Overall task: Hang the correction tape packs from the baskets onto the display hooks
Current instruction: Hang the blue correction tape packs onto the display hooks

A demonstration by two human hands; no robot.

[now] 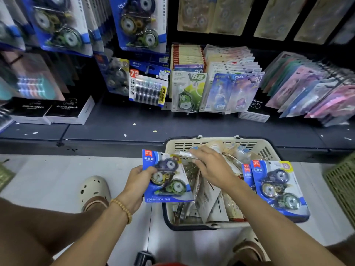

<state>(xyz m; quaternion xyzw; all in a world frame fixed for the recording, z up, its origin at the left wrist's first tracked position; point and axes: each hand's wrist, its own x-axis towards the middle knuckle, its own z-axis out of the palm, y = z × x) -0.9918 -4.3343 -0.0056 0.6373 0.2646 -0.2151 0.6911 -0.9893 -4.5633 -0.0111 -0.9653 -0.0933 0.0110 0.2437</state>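
Observation:
A cream basket point(211, 144) on the floor holds several correction tape packs. My left hand point(137, 181) grips a blue correction tape pack point(169, 189) by its left edge, over the basket's left rim. My right hand point(209, 166) reaches into the basket, its fingers pinching a clear-fronted pack point(184, 153) near the back. Two more blue packs point(278, 187) lean on the basket's right side. Matching blue packs point(138, 24) hang on the display hooks above the shelf at upper left.
A dark shelf ledge point(115, 129) runs across in front of me, with alarm clock boxes point(67, 110) at left and rows of hanging packs point(230, 83) at right. A green basket point(343, 185) stands at the right edge. My sandalled foot point(94, 191) is left of the basket.

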